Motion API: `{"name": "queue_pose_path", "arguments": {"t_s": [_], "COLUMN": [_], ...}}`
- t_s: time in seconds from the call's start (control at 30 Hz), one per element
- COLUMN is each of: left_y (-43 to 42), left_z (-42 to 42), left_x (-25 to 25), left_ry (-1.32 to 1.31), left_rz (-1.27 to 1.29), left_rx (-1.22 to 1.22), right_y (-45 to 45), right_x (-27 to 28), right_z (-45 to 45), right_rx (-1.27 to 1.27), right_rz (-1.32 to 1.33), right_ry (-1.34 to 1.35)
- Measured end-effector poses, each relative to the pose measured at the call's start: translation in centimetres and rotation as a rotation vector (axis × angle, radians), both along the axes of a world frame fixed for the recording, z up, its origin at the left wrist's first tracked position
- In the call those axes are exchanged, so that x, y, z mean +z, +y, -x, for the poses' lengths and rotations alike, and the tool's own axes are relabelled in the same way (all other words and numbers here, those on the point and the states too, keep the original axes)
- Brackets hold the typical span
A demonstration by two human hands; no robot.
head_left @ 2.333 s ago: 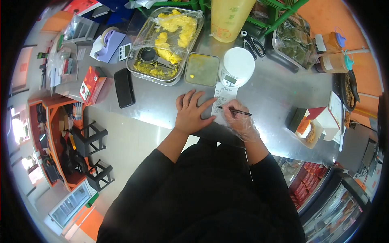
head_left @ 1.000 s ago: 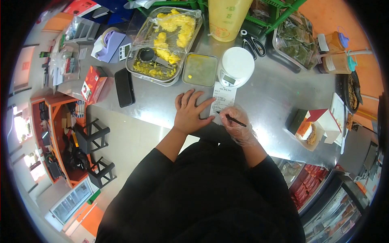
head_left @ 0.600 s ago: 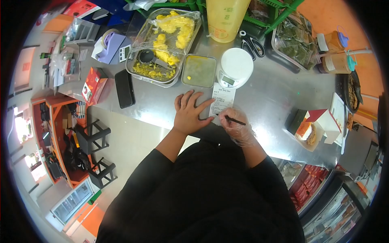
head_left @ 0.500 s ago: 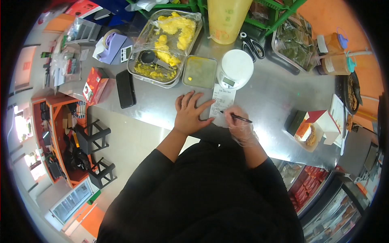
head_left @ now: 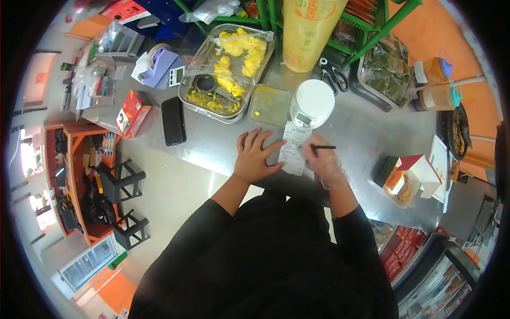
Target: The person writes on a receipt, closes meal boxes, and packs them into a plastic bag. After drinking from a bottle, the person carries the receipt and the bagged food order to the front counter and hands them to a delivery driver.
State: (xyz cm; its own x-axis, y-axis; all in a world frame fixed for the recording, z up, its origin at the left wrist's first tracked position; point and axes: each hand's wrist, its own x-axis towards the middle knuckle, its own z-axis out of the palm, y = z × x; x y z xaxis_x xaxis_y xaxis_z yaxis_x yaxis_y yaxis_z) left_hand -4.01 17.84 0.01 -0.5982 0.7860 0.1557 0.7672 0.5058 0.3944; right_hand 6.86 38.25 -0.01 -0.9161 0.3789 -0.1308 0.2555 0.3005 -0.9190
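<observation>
A printed receipt (head_left: 291,151) lies on the steel table, just below a round white kitchen scale (head_left: 314,102). My bare left hand (head_left: 256,156) rests flat with fingers spread, its thumb and fingertips at the receipt's left edge. In a clear plastic glove, my right hand (head_left: 325,164) grips a black pen (head_left: 325,147) at the receipt's right side. Whether the pen tip touches the paper is hard to tell. Beyond the hands sit a square lidded container (head_left: 270,106) and a glass tray (head_left: 227,118) of yellow food with a black scoop (head_left: 206,82) in it.
Left of the tray are a black phone (head_left: 173,121), a red box (head_left: 133,114) and a purple tape dispenser (head_left: 161,66). Scissors (head_left: 334,76) lie behind the scale. At right stands an open food box (head_left: 406,178); farther back is a tray of green packets (head_left: 387,80).
My right hand has shifted right and lifted the pen off the middle of the receipt. The table items sit slightly lower and farther right in view.
</observation>
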Motion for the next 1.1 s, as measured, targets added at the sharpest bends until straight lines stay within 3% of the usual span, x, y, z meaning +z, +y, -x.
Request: {"name": "queue_pose_path", "arguments": {"t_s": [0.07,0.27,0.33,0.47,0.53,0.57,0.6,0.63,0.67,0.7,0.73,0.77,0.8,1.1], "left_y": [0.0,-0.1,-0.2,-0.6,0.4,1.4,2.7,4.2,6.2,8.2,9.6,11.0,12.0,17.8], "left_z": [0.1,0.0,-0.1,-1.1,-2.0,-2.5,-3.6,-5.0,-6.6,-8.3,-9.7,-10.8,-11.3,-15.1], "left_x": [0.1,0.4,0.4,0.5,1.4,2.1,4.1,6.3,9.4,11.5,11.6,11.4,11.8,12.1], "left_ry": [0.004,0.021,0.053,0.064,-0.102,-0.093,-0.441,-0.784,-0.816,-0.844,-0.828,-0.770,-0.706,-0.747], "left_rz": [-0.001,-0.006,-0.023,-0.085,-0.304,-0.322,-0.293,-0.240,-0.240,-0.235,-0.234,-0.412,-0.594,-0.685], "left_rx": [-0.005,-0.034,-0.046,-0.083,0.066,0.033,-0.214,-0.464,-0.610,-0.751,-0.767,-0.702,-0.633,-0.554], "right_y": [0.3,2.3,3.8,5.9,6.6,7.6,7.9,7.7,7.5,7.7,7.8,8.3,9.0,13.0], "right_x": [-1.6,0.2,4.7,5.6,5.8,5.0,5.9,7.4,8.5,9.3,10.2,11.0,12.0,15.2], "right_z": [-0.7,-1.4,-0.7,-2.1,-3.4,-3.9,-3.8,-2.5,-1.3,-0.3,0.9,1.6,1.9,-1.1], "right_rx": [0.058,-0.143,-0.208,-0.126,-0.095,0.040,0.009,-0.231,-0.455,-0.472,-0.574,-0.662,-0.654,-0.728], "right_rz": [0.012,-0.032,0.095,-0.167,-0.408,-0.586,-0.603,-0.254,0.105,0.097,0.208,0.320,0.311,0.243], "right_ry": [0.077,-0.158,-0.645,-0.689,-0.416,-0.048,-0.046,0.029,0.116,0.132,0.374,0.621,0.644,0.872]}}
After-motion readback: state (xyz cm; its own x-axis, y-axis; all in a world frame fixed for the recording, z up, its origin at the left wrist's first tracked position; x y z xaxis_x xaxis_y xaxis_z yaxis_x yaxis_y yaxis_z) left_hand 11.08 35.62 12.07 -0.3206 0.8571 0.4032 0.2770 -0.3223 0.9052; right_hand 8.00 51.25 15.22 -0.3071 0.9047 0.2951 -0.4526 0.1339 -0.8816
